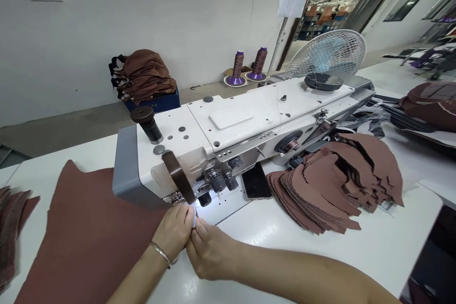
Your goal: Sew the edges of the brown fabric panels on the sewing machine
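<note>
Just below the needle area of a white sewing machine (235, 116), my two hands meet. My left hand (174, 230), with a silver bangle at the wrist, has its fingers bent and pressed together. Against it, my right hand (210, 249) is closed in a pinch. A small pale bluish piece (194, 217) shows between the fingertips; its kind is unclear, and so is which hand grips it. A large brown leather-like sheet (89, 228) lies flat on the table left of my left hand, its far edge running behind the machine head.
Stacked brown cut pieces (320, 190) lie right of the machine, beside a dark phone (256, 183). More brown strips (12, 232) are at the left edge. Behind stand two thread cones (237, 69), a fan (327, 54) and a blue box (156, 103) piled with brown pieces.
</note>
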Action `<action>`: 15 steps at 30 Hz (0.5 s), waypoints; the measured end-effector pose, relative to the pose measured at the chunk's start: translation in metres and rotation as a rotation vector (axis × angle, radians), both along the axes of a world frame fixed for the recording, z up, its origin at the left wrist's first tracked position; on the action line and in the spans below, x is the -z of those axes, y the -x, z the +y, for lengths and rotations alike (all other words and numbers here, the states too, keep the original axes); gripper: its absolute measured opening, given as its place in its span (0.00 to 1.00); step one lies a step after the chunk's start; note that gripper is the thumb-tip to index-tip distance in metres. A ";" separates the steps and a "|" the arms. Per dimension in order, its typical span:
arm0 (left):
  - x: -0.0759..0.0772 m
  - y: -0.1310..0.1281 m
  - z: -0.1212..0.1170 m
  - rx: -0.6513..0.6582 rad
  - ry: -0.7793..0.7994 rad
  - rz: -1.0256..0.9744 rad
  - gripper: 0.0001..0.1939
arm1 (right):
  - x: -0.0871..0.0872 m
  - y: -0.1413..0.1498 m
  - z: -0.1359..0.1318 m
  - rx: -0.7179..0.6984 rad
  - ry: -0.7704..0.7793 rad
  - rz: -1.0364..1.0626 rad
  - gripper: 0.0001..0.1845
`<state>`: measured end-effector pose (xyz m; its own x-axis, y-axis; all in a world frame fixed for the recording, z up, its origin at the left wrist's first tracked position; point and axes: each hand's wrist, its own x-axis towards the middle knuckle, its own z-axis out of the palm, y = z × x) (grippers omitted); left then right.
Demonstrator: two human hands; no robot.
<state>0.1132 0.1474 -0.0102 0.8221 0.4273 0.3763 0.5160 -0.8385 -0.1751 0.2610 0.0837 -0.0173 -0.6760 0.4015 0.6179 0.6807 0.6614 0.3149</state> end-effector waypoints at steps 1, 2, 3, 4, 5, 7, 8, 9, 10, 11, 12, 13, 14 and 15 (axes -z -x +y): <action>0.000 0.001 0.002 0.005 -0.007 0.014 0.10 | 0.000 0.001 0.000 0.005 0.005 0.015 0.11; -0.001 0.002 0.003 0.014 -0.013 0.020 0.10 | 0.001 0.002 -0.001 0.005 0.014 0.023 0.11; -0.001 0.003 0.004 0.027 -0.017 0.019 0.11 | 0.001 0.002 -0.003 0.002 0.026 0.026 0.11; -0.001 0.004 0.006 0.041 -0.018 0.016 0.11 | 0.001 0.002 -0.005 -0.010 0.037 0.020 0.12; -0.001 0.005 0.006 0.051 -0.015 0.012 0.12 | 0.001 0.002 -0.008 -0.025 0.042 0.016 0.13; -0.001 0.007 0.008 0.064 -0.010 0.014 0.13 | 0.001 0.002 -0.012 -0.044 0.042 0.011 0.14; -0.001 0.008 0.008 0.063 -0.008 0.019 0.13 | 0.002 0.002 -0.013 -0.050 0.037 0.016 0.15; 0.000 0.009 0.009 0.062 -0.003 0.028 0.13 | 0.002 0.002 -0.013 -0.050 0.033 0.024 0.15; 0.001 0.010 0.010 0.061 0.002 0.040 0.13 | 0.002 0.003 -0.013 -0.049 0.033 0.028 0.15; 0.002 0.011 0.011 0.061 0.004 0.054 0.13 | 0.002 0.003 -0.012 -0.049 0.032 0.029 0.15; 0.004 0.013 0.013 0.062 0.006 0.075 0.14 | 0.002 0.004 -0.010 -0.051 0.032 0.029 0.15; 0.005 0.014 0.014 0.062 0.012 0.102 0.14 | 0.002 0.005 -0.009 -0.054 0.032 0.032 0.15; 0.006 0.016 0.016 0.062 0.020 0.137 0.14 | 0.003 0.005 -0.007 -0.055 0.037 0.033 0.15; 0.007 0.017 0.018 0.061 0.034 0.180 0.14 | 0.004 0.006 -0.006 -0.057 0.044 0.034 0.15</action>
<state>0.0962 0.1658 -0.0170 0.8997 0.3844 0.2067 0.4266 -0.8746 -0.2306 0.2550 0.0781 -0.0214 -0.6771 0.3902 0.6239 0.6515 0.7120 0.2618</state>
